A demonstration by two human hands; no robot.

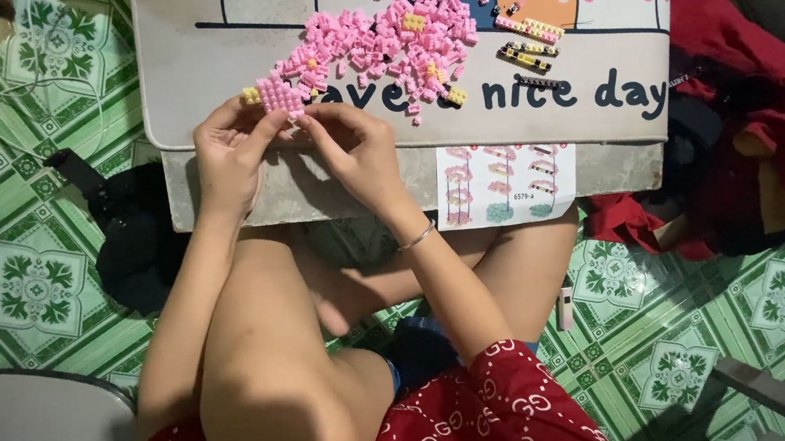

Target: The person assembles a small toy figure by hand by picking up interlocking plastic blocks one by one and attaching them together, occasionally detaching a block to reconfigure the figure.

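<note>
Left hand (224,159) pinched on a small flat assembly of pink plastic building bricks with a yellow end (273,96), held just above the near part of the low white worktop with cartoon cats (212,67). Right hand (356,149) at 3 o'clock of that assembly, fingertips closed on its right edge. At 2 o'clock, spread over the worktop, a loose heap of small pink bricks (388,43). Farther toward 3 o'clock, short strips of yellow, pink and black bricks (528,46). At 5 o'clock of the hands, a printed instruction sheet (504,184) hanging over the worktop's near edge. Green patterned floor tiles (33,277) around.
</note>
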